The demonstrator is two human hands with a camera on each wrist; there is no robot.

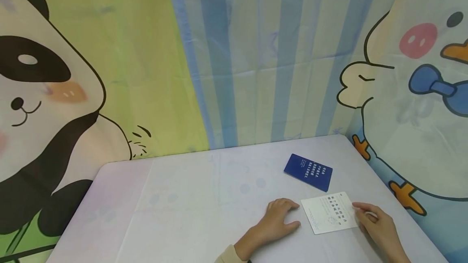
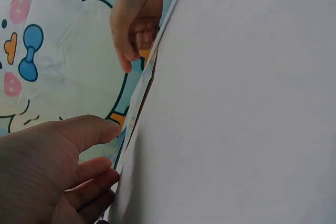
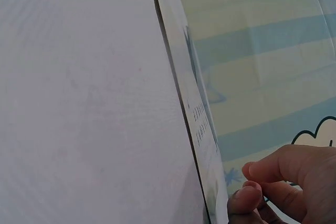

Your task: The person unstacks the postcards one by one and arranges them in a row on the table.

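Head view: A white tabletop stands before a backdrop with a cartoon panda and a white bird. At its right part lies the task's thing, a white booklet or card printed with dark characters. Just beyond it, apart, lies a dark blue booklet with pale lettering. A person's left hand, with a cream sleeve, rests just beside the white booklet's left edge, its grip released, thumb spread from the fingers. The right hand is at the opposite edge, fingers bent. The step in hand seems to be placing or taking up the white booklet; lifting it would call for a firm pinch on the edge. No container can be made out.

Left wrist view: The left hand's fingers are loosely bent near the white booklet, seen almost edge-on. The right hand is at its far end.

Right wrist view: The white booklet is a thin slanting strip, with a dark line along one side. The right hand's thumb and a finger are close together beside it; whether its grip holds the edge, I cannot tell.
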